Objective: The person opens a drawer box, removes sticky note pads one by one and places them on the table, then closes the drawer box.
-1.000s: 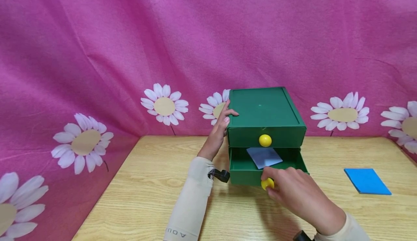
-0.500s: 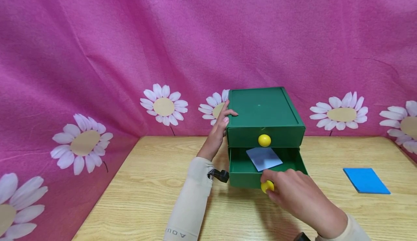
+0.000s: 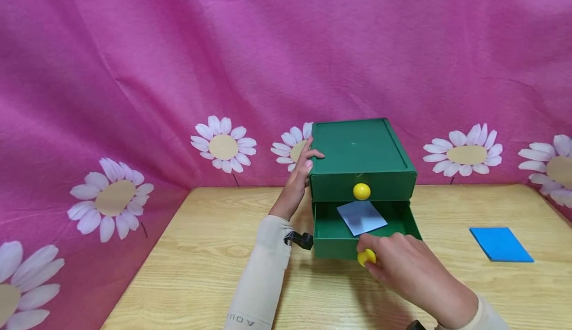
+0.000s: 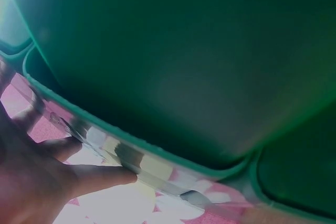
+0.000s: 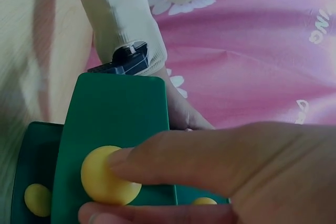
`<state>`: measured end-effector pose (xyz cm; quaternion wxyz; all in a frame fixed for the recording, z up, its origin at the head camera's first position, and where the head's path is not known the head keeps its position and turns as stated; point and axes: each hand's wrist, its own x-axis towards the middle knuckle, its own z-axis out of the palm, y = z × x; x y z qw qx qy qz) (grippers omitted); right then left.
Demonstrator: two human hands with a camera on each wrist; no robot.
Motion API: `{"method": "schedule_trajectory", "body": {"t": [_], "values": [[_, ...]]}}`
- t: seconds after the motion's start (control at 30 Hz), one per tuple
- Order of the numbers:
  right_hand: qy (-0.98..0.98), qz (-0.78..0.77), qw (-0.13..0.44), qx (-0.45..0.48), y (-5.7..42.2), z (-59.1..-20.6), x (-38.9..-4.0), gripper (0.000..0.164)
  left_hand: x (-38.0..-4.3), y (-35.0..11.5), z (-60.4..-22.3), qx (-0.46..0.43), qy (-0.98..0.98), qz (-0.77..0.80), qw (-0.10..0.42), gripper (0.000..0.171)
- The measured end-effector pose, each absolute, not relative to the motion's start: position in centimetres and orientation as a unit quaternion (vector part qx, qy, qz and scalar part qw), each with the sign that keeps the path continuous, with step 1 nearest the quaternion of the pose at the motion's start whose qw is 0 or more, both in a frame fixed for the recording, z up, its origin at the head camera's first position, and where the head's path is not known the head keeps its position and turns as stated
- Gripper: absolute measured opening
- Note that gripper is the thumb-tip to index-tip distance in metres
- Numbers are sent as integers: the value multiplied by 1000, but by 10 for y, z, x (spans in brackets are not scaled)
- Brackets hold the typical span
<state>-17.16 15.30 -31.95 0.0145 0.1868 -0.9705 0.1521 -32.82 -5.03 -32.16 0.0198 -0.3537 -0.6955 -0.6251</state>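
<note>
A green drawer cabinet (image 3: 359, 146) with yellow knobs stands at the back of the table. The drawer (image 3: 332, 249) below the top one is pulled out, and a pale blue square (image 3: 362, 217) lies in it. My right hand (image 3: 413, 270) pinches that drawer's yellow knob (image 5: 102, 177) between thumb and finger. Against the cabinet's left side rests my left hand (image 3: 294, 186), its fingers extended and one fingertip over the top edge. The left wrist view shows the spread fingers (image 4: 105, 178) along the cabinet's side. The top drawer's knob (image 3: 362, 191) sits against a closed front.
A bright blue square (image 3: 501, 244) lies on the wooden table (image 3: 214, 250) to the right of the cabinet. In the right wrist view another yellow knob (image 5: 38, 199) shows on a lower drawer. A pink cloth (image 3: 286, 47) with daisies hangs close behind.
My right hand has drawn the drawer slightly farther out toward me, and more of the pale blue square shows. The left hand keeps its place on the cabinet.
</note>
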Motion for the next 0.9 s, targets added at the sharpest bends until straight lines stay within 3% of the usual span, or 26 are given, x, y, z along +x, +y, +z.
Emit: {"method": "schedule_trajectory", "body": {"t": [0.37,0.9], "values": [[-966,148,45,209,156,-322,-168,20,-329,-51,-322,-349,-694,-629,12,38],[-971,159,-8,178,157,-326,-162,24,-328,-50,-321,-343,-695,-631,12,39]]}}
